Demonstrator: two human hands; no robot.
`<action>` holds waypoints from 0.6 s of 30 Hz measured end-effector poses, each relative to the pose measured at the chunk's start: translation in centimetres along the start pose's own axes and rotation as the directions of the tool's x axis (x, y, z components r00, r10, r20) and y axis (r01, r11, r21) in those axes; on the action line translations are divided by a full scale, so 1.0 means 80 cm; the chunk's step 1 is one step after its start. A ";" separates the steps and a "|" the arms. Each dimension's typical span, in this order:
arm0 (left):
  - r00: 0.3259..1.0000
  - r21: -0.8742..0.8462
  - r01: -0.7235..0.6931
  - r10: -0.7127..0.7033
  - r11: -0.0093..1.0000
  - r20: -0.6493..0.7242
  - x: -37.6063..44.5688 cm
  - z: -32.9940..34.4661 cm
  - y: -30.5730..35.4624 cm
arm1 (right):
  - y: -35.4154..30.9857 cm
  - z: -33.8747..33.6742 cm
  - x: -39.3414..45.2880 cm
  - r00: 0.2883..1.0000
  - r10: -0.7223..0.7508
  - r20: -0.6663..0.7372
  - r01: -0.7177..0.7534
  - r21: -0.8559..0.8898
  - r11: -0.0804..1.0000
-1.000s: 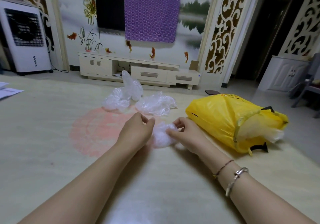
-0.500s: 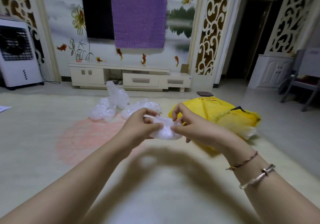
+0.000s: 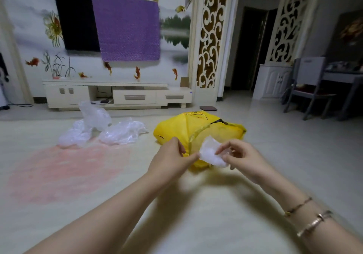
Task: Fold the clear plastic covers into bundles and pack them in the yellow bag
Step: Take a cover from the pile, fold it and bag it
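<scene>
A folded bundle of clear plastic (image 3: 209,153) hangs in front of the mouth of the yellow bag (image 3: 182,129), which lies on the floor. My right hand (image 3: 240,157) pinches the bundle's right side between thumb and fingers. My left hand (image 3: 172,160) pinches the yellow bag's rim beside the bundle's left edge. Loose clear plastic covers (image 3: 121,132) lie crumpled on the mat to the left of the bag, with another heap (image 3: 78,133) further left.
A pale mat (image 3: 68,175) with a pink round patch covers the floor in front of me. A white TV cabinet (image 3: 117,94) stands against the far wall. A grey chair (image 3: 308,88) and a desk stand at the right.
Both hands lifted the bundle off the mat and carried it right, over to the yellow bag. My left hand left the bundle and took the bag's rim.
</scene>
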State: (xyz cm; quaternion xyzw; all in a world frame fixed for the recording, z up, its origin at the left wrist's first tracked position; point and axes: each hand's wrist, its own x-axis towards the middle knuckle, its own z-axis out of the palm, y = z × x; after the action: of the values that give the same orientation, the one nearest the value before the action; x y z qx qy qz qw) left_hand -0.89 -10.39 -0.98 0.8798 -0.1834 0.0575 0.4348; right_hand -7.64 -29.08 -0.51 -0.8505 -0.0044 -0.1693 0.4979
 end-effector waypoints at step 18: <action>0.987 -0.150 -0.159 0.161 0.976 -0.001 0.020 0.020 -0.034 | 0.037 0.071 0.076 0.974 0.049 0.223 0.031 -0.341 0.940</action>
State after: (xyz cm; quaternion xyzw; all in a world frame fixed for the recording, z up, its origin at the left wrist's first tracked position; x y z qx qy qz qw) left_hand 1.54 -10.54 -3.59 0.8275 -0.2597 0.0733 0.4924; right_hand 0.20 -26.74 -3.78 -0.9378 -0.0279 -0.0665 0.3395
